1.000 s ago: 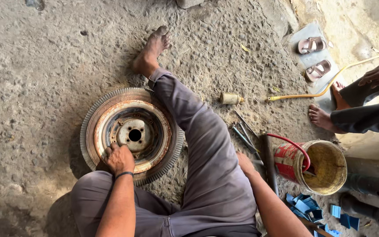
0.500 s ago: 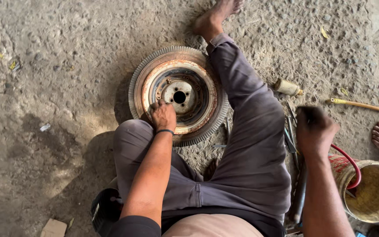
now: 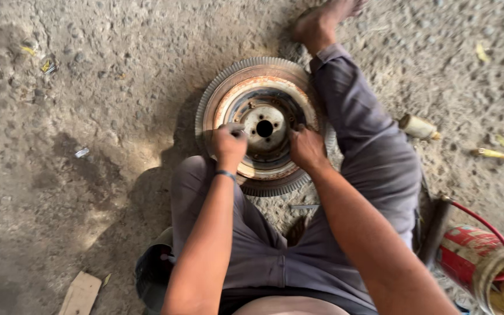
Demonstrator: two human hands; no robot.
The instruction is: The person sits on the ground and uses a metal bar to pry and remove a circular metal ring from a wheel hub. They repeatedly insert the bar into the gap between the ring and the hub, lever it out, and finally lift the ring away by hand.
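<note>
A: What can't be made out?
B: The left hand (image 3: 229, 146) and right hand (image 3: 306, 149) hide part of the rusty wheel (image 3: 262, 123); their fingers are blurred.
A: Anything cropped?
B: The red can (image 3: 478, 262) runs off the lower right corner.

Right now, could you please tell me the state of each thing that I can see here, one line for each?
Wheel: lying flat on the ground, rusty rim, tyre on it.
Left hand: closed on the rim's inner edge.
Right hand: resting on the rim, fingers curled.
Red can: open, red wire handle up, contents unclear.
Small bottle: lying on its side.
Cardboard piece: flat on the ground.
</note>
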